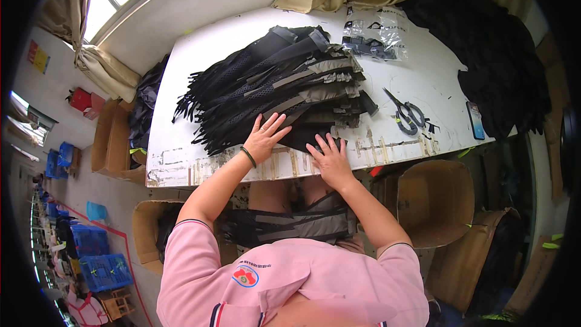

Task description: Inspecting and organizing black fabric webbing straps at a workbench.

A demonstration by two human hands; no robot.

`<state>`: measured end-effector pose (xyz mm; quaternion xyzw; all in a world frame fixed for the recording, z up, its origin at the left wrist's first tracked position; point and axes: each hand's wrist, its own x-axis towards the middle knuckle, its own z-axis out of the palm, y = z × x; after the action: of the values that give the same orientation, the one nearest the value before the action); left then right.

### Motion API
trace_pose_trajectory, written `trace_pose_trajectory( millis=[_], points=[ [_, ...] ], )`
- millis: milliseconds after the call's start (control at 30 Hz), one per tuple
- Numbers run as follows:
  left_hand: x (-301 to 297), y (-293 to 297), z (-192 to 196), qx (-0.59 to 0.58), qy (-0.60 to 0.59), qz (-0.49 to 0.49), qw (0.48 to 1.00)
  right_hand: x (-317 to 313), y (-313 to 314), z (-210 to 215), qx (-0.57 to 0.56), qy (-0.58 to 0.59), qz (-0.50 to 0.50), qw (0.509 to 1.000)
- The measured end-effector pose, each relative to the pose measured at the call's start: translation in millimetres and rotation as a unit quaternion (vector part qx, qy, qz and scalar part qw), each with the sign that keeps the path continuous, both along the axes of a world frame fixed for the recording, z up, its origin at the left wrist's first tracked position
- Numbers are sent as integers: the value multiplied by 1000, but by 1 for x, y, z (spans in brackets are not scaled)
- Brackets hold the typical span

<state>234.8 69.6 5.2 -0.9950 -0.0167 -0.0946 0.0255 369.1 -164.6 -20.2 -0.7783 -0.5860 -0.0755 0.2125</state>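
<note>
A big heap of black mesh and grey strap pieces lies on the white table. My left hand rests flat, fingers spread, on the near edge of the heap; a dark band circles its wrist. My right hand lies flat on a black piece at the table's front edge, fingers apart. Neither hand grips anything. More black and grey strap pieces lie across my lap below the table.
Scissors and clear bags of black buckles lie right of the heap. A phone sits by black fabric at the right. Cardboard boxes stand under the table; blue crates sit on the floor at left.
</note>
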Motion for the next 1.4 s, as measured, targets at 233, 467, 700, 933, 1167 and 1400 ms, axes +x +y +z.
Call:
trace_pose_trajectory(
  millis=[233,467,700,933,1167,1400],
  points=[
    [-18,41,19,-80,-43,-86,992,41,2,-12,-16,19,94,995],
    [110,19,74,-65,17,110,992,37,1,-4,-13,33,87,996],
    [96,26,54,-82,13,5,997,39,2,-3,10,46,93,995],
    [19,-5,20,28,-50,11,998,43,-5,-6,70,90,102,988],
    [1,-6,31,-118,-71,5,990,51,-1,43,379,106,-185,900],
    [24,-47,52,-177,-207,26,962,83,23,50,253,302,-176,902]
  ],
)
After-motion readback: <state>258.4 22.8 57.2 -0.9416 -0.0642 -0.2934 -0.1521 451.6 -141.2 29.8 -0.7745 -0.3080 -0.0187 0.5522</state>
